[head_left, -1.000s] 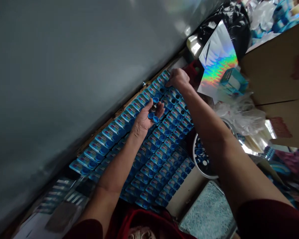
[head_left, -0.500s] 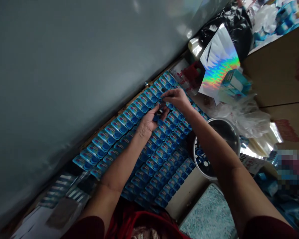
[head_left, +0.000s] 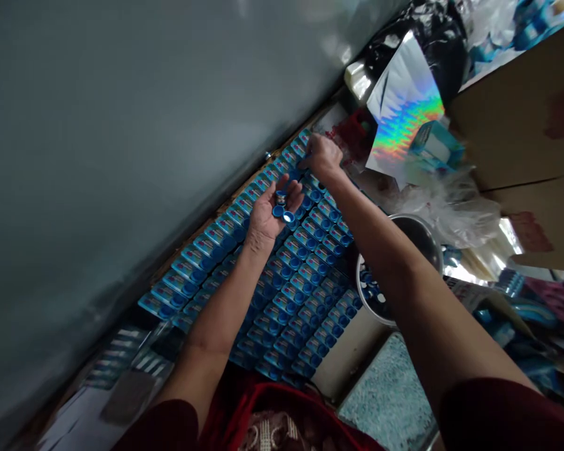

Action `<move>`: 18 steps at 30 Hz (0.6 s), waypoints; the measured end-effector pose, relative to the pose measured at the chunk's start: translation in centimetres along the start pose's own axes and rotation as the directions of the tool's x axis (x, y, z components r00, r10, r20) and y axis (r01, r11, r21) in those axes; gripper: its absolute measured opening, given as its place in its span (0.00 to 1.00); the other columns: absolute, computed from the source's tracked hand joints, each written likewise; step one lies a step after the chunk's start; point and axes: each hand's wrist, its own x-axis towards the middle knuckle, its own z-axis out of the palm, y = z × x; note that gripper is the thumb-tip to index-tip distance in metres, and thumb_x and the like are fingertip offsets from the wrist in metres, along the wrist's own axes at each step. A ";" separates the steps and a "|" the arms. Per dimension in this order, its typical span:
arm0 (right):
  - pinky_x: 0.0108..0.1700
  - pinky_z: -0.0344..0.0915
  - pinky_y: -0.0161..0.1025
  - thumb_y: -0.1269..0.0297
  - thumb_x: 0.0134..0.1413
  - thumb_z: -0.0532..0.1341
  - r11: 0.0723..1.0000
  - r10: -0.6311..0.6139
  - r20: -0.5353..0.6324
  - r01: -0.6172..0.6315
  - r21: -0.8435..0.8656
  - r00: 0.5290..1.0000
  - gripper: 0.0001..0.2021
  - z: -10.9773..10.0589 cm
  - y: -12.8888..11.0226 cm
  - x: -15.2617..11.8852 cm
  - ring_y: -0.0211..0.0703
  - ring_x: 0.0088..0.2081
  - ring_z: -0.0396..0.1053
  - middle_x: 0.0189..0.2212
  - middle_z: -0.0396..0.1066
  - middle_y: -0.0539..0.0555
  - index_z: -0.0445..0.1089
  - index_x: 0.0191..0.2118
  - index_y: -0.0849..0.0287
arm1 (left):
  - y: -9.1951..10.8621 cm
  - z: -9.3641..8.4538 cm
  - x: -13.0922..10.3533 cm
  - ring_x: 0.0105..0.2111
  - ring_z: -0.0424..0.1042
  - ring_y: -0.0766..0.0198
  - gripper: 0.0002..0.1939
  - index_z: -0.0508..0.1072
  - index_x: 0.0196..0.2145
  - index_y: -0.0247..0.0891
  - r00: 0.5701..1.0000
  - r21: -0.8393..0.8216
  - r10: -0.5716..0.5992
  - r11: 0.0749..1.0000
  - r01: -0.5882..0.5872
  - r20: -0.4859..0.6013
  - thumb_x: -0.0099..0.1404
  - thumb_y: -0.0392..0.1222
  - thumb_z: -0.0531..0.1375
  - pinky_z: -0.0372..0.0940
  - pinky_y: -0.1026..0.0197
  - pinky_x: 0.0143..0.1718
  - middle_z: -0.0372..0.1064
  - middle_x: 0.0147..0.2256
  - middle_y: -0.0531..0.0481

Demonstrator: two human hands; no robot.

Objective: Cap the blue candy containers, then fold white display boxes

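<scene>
Head — blue packs (head_left: 305,238) along grey wall (head_left: 122,125)

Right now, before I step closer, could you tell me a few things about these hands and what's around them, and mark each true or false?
1. The left hand is palm up, with round blue pieces in it. True.
2. The right hand is at the packs. True.
3. The packs lie in a jumbled heap. False: they are set in rows.
4. The right forearm partly hides the bowl. True.
5. The bowl is on the person's left. False: it is on the right.
</scene>
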 end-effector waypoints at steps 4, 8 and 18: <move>0.47 0.69 0.45 0.49 0.63 0.68 0.995 0.014 -0.077 -0.006 0.097 0.997 0.14 -1.7 -2.2 -8.5 0.50 0.42 0.75 0.37 0.77 0.55 0.77 0.37 0.56 | 0.6 -0.4 -0.6 0.54 0.82 0.59 0.19 0.80 0.52 0.39 0.988 0.003 0.151 0.989 -0.150 -0.021 0.83 0.44 0.50 0.71 0.50 0.65 0.84 0.40 0.47; 0.35 0.62 0.38 0.48 0.60 0.68 0.870 -0.097 0.080 0.046 0.491 0.992 0.15 -0.5 -3.1 -17.3 0.40 0.29 0.67 0.25 0.70 0.48 0.78 0.39 0.56 | 0.1 -1.1 -0.1 0.48 0.83 0.63 0.16 0.81 0.53 0.41 0.975 -0.004 0.216 0.976 -0.217 -0.049 0.82 0.42 0.53 0.70 0.55 0.63 0.84 0.41 0.49; 0.33 0.67 0.37 0.55 0.45 0.71 0.433 -0.026 0.159 -0.132 0.892 0.987 0.14 0.3 -3.4 -18.5 0.38 0.26 0.68 0.25 0.74 0.48 0.78 0.37 0.57 | -2.5 -2.0 -1.5 0.42 0.81 0.67 0.03 0.82 0.40 0.39 0.902 0.226 0.396 0.907 -0.356 -0.172 0.72 0.36 0.66 0.73 0.64 0.54 0.80 0.36 0.52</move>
